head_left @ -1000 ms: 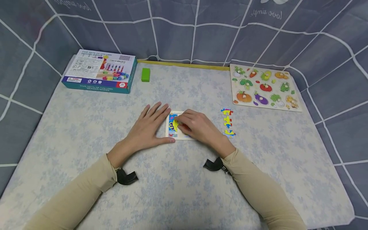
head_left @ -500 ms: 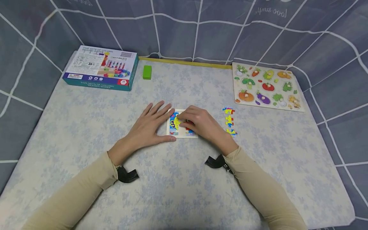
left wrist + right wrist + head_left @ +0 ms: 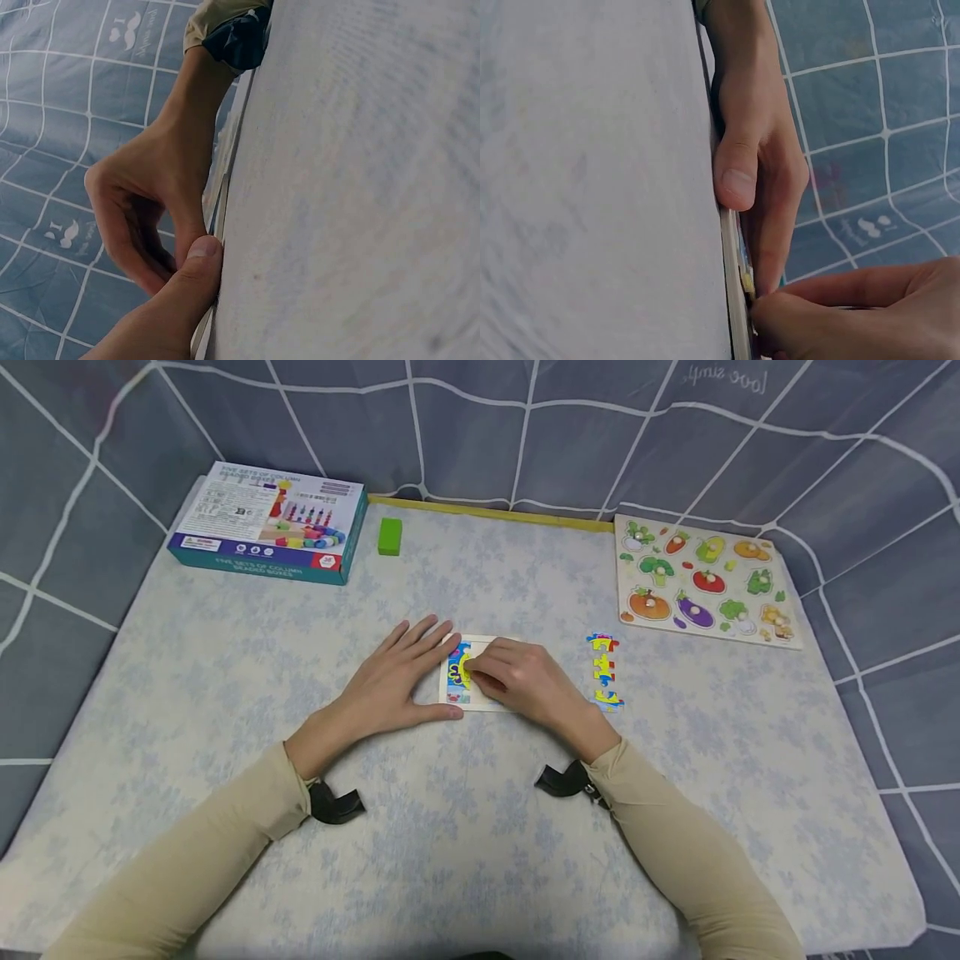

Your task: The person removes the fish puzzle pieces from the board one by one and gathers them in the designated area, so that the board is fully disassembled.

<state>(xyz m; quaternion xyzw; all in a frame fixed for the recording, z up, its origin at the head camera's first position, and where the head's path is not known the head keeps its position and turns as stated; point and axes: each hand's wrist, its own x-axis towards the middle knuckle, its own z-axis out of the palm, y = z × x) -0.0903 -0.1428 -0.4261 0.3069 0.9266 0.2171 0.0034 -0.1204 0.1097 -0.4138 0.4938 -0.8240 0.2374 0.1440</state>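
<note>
A small jigsaw puzzle tray with a pale frame lies in the middle of the table. Joined pieces in blue and yellow fill its left side. My left hand rests flat with spread fingers, its index finger and thumb along the tray's left end. The fingers of my right hand bend down over the tray and pinch a puzzle piece at the yellow part; the fingers mostly hide this piece. In the right wrist view, a yellow bit shows at the fingertips. Several loose puzzle pieces lie in a column to the right.
A toy box lies at the back left, with a green block beside it. At the back right lies a vegetable peg puzzle board. A grey checked curtain hangs behind the patterned tablecloth.
My right fingertips shift slightly over the tray; the red part visible under them half a second ago is covered now. The left hand stays in place. The head view tilts a little downward.
</note>
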